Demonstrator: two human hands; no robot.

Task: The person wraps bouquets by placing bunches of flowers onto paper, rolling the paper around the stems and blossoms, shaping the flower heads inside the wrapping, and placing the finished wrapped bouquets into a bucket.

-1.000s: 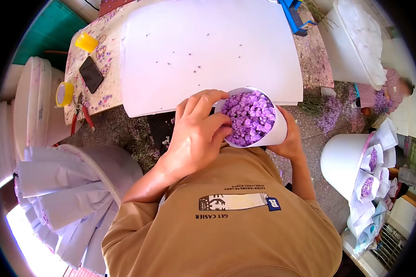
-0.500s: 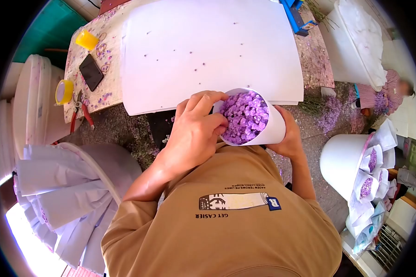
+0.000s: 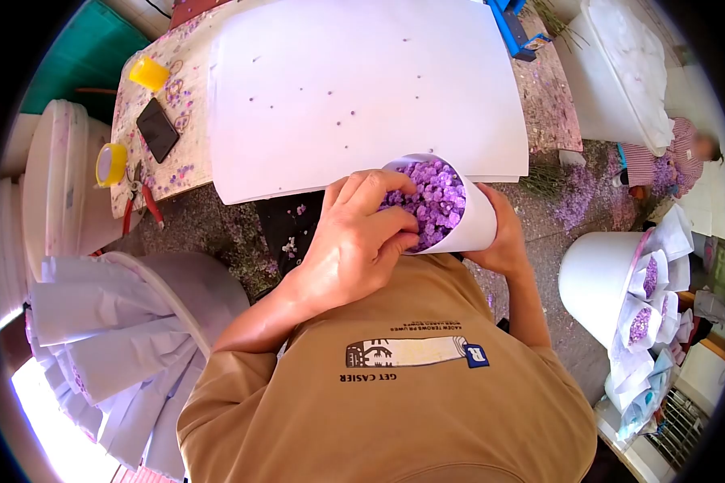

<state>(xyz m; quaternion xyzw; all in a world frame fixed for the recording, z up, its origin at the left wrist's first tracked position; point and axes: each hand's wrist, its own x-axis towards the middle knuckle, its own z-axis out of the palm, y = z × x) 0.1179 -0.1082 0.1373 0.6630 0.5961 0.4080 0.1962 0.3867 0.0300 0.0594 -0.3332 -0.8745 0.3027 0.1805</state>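
A bunch of small purple flowers, wrapped in a white paper cone, is tilted with its open top towards me in front of my chest. My right hand is wrapped round the right side of the cone, its fingers partly hidden behind the paper. My left hand reaches over the cone's left rim with curled fingers. Its fingertips press among the flower heads, thumb below and index finger above. Beyond the cone lies a stack of large white paper sheets, dotted with a few fallen florets.
Left on the table are a phone, yellow tape rolls and red-handled pliers. Paper-wrapped bunches fill a bin at left; another white bin holds more at right. A person sits at the far right.
My left hand has shifted slightly right, its fingertips moving from the cone's left edge further over the flowers. My right hand keeps its hold on the cone.
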